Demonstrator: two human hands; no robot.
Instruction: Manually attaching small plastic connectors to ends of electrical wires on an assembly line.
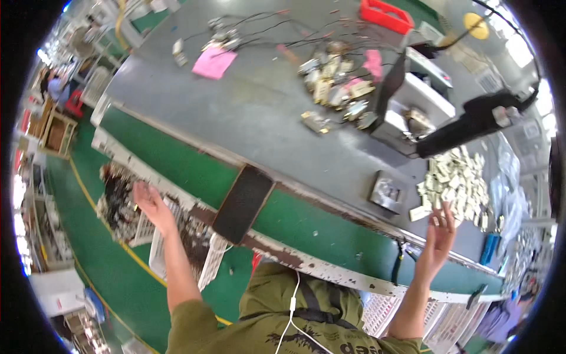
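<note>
My left hand [152, 206] is stretched out past the bench's left front edge, over a heap of dark cables and light connectors [118, 197] beside a white basket. Its fingers look extended and slightly blurred, with nothing seen in them. On the right, my right hand [437, 239] reaches to the near edge of a pile of small cream plastic housings [457, 183]. The fingers are stretched out and slightly parted, their tips beside the nearest pieces. No piece is plainly held there. Left of that hand sits a small open metal box [387, 192].
A machine with a black arm [466, 124] stands behind the pile. Cabled connectors [336, 82] lie mid-bench, near pink paper [214, 62] and a red tray [386, 16]. A dark flat pad [243, 203] spans the front ledge. Pliers [398, 259] hang at the edge.
</note>
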